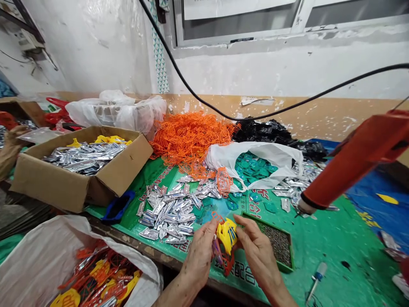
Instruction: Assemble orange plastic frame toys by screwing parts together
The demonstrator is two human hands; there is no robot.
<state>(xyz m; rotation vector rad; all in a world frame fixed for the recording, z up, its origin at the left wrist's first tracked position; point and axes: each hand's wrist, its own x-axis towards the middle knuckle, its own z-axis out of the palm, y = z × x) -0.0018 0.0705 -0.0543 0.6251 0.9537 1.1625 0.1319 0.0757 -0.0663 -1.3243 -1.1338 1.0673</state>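
A yellow plastic piece [227, 236] with blue markings is joined with orange and silvery-purple parts between my hands, over the front of the green-covered table. My left hand [200, 251] pinches this plastic assembly from the left, its thumb on the near side. From the other side, my right hand [255, 245] has its thumb and fingertips closed on the yellow piece's right edge. Beside my right hand stands a green tray [291, 256] of small screws [277, 242]. Loose silver plastic parts [172, 209] lie left of my hands.
Behind are orange frames [191, 136] and a white bag [220, 154] of teal pieces [255, 168]. A red power screwdriver [348, 166] hangs at right, above a small screwdriver [316, 279]. Left are a cardboard box [54, 183] and a sack [28, 260] of assembled pieces. Another person's hand [12, 145] shows far left.
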